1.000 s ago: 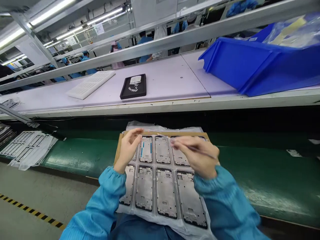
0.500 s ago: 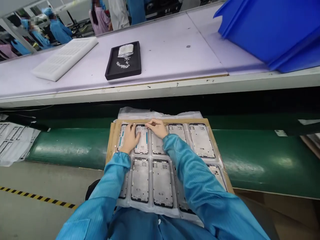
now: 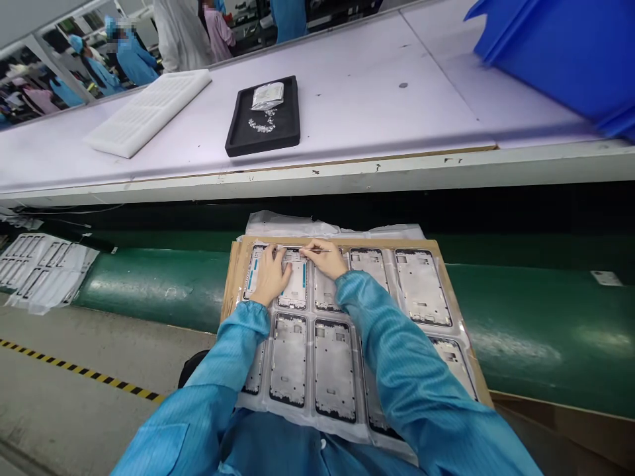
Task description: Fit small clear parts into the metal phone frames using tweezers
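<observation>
Several phone middle frames (image 3: 335, 380) lie in the pockets of a clear plastic tray (image 3: 310, 314). My left hand (image 3: 270, 276) rests on the upper left of the tray, fingers spread across two frames that bear blue strips. One of these, a phone frame with blue strips (image 3: 294, 285), is partly under my fingertips. Beside it, my right hand (image 3: 326, 259) pinches thin tweezers (image 3: 317, 250), their tip at that frame's top edge. Any small part at the tip is too small to make out.
Cardboard (image 3: 237, 264) lies under the tray, across a green conveyor belt (image 3: 163, 284). On the shelf beyond are a black tray (image 3: 237, 135) with a bag and small clear pieces, a white foam tray (image 3: 143, 112) and a blue bin (image 3: 555, 59). More frames (image 3: 47, 264) lie at left. People stand behind.
The view has shifted, so the scene sits slightly farther right. Both hands stay at the same frames, the right still pinching the tweezers at the top edge.
</observation>
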{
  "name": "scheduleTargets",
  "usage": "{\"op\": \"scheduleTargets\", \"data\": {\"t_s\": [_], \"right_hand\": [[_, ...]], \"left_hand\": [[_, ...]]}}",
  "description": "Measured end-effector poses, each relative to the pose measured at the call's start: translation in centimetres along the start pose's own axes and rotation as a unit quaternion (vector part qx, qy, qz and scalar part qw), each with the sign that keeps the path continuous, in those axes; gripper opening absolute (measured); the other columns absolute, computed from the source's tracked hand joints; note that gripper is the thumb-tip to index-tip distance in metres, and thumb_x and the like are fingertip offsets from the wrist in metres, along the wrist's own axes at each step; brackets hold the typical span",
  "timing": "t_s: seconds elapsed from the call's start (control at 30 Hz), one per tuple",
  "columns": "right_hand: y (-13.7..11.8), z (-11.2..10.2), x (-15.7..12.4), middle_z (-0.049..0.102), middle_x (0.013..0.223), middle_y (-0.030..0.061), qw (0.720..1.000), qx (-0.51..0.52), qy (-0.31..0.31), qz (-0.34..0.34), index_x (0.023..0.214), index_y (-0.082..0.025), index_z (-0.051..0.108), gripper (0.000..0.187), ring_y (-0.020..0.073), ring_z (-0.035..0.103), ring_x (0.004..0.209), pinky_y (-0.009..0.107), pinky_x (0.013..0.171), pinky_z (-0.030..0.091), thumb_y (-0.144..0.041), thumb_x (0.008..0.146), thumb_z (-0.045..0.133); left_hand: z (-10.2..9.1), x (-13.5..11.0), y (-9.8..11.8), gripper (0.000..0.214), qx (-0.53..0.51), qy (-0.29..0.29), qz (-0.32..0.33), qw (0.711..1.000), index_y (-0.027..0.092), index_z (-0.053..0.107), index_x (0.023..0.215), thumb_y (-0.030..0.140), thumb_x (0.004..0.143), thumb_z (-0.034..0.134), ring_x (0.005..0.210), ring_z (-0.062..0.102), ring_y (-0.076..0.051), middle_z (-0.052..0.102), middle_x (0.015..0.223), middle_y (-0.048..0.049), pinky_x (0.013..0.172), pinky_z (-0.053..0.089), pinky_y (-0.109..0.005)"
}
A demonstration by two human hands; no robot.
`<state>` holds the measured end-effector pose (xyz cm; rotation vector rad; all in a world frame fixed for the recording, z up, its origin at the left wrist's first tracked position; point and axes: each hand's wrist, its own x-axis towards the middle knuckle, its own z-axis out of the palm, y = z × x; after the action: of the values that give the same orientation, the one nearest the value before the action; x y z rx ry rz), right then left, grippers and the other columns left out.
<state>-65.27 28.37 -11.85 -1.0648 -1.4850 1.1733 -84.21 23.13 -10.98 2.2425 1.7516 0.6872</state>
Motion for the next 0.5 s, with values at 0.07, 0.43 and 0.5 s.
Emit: {"op": "scheduleTargets", "data": {"t_s": [0.07, 0.43, 0.5], "right_hand": [[0.09, -0.05, -0.02, 0.074, 0.076, 0.0039, 1.0, -0.004, -0.002, -0.001, 0.07, -0.022, 0.068, 0.034, 0.0235, 0.07, 0.075, 0.036, 0.075, 0.056, -0.054, 0.08, 0.074], [0.31, -0.02, 0.0, 0.074, 0.073, 0.0036, 1.0, 0.0, 0.009, -0.011, 0.07, -0.023, 0.067, 0.031, 0.0243, 0.07, 0.074, 0.039, 0.078, 0.057, -0.051, 0.079, 0.074], [0.38, 0.0, -0.01, 0.073, 0.071, 0.0036, 1.0, 0.006, 0.012, -0.01, 0.07, -0.023, 0.067, 0.032, 0.024, 0.07, 0.073, 0.039, 0.077, 0.057, -0.052, 0.079, 0.075]], "left_hand": [[-0.07, -0.02, 0.12, 0.042, 0.015, -0.005, 0.005, 1.0, 0.015, 0.053, 0.137, 0.028, 0.097, 0.048, 0.136, 0.041, -0.035, 0.042, 0.143, -0.0201, 0.113, 0.037, -0.052], [-0.06, 0.26, 0.59, 0.042, 0.073, -0.011, 0.011, 0.997, 0.016, 0.058, 0.136, 0.024, 0.096, 0.049, 0.139, 0.039, -0.037, 0.044, 0.142, -0.0201, 0.113, 0.037, -0.054], [-0.1, 0.27, 0.7, 0.042, 0.078, -0.011, 0.013, 0.997, 0.016, 0.058, 0.136, 0.025, 0.096, 0.049, 0.138, 0.04, -0.036, 0.045, 0.142, -0.0201, 0.114, 0.037, -0.054]]}}
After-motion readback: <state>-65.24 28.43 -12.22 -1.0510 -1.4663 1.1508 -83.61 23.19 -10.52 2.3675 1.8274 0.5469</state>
